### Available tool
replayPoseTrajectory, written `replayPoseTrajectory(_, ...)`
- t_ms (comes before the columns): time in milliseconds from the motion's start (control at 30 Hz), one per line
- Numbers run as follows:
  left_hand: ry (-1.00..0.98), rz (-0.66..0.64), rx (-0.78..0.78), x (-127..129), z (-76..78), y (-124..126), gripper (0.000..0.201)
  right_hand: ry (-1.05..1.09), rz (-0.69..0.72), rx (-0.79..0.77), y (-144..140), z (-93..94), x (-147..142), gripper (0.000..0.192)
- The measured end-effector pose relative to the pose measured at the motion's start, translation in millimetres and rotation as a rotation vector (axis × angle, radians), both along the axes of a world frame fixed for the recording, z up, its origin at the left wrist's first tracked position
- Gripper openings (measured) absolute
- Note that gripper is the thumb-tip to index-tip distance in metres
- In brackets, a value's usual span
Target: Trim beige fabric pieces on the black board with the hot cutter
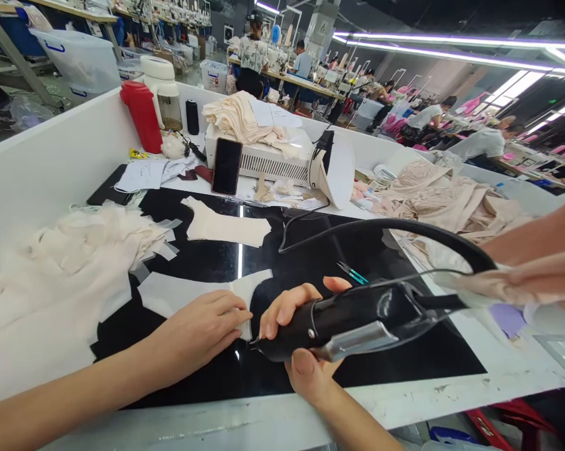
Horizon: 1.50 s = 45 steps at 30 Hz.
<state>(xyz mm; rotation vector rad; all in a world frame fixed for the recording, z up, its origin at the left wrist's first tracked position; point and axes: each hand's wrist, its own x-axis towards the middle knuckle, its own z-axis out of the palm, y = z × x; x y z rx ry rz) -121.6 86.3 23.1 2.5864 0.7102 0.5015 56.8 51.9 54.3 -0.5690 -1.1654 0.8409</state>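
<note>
My right hand (pixel 295 338) grips a black hand-held tool with a metal sole (pixel 352 319), its tip close to the fabric edge; a black cable (pixel 404 228) loops from its back. My left hand (pixel 202 329) lies flat, fingers together, pressing down a pale cut fabric piece (pixel 188 294) on the glossy black work surface (pixel 311 250). A second beige cut piece (pixel 226 227) lies farther back on the black surface. Small teal snips (pixel 352 273) rest just beyond my right hand.
A heap of cream fabric pieces (pixel 61 269) lies at left. Behind stand a white machine (pixel 268 160) with a phone (pixel 227 166) leaning on it, a red flask (pixel 141 116) and a jug (pixel 163 94). Another person's arm (pixel 531 250) reaches in at right over beige fabric (pixel 451 200).
</note>
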Motion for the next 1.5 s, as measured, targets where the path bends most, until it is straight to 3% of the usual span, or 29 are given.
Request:
replayPoseTrajectory(333,0.079,0.037,0.147,3,13.7,2,0.027,0.050,-0.029,0.011,10,2.4,4,0.056)
replayPoseTrajectory(733,0.051,0.058,0.045,16,2.5,5,0.014,-0.041,-0.068,-0.002,7,-1.5,4,0.055)
replayPoseTrajectory(967,0.057,0.138,-0.049,22,-10.5,4,0.026,-0.022,-0.059,0.011,6,-2.7,5,0.055)
replayPoseTrajectory(1233,0.082,0.139,-0.005,21,-10.7,6,0.022,0.003,-0.039,0.004,6,-2.2,6,0.055)
replayPoseTrajectory(1500,0.011,0.163,-0.022,18,-15.7,4,0.022,-0.023,-0.115,-0.015,11,3.5,4,0.056)
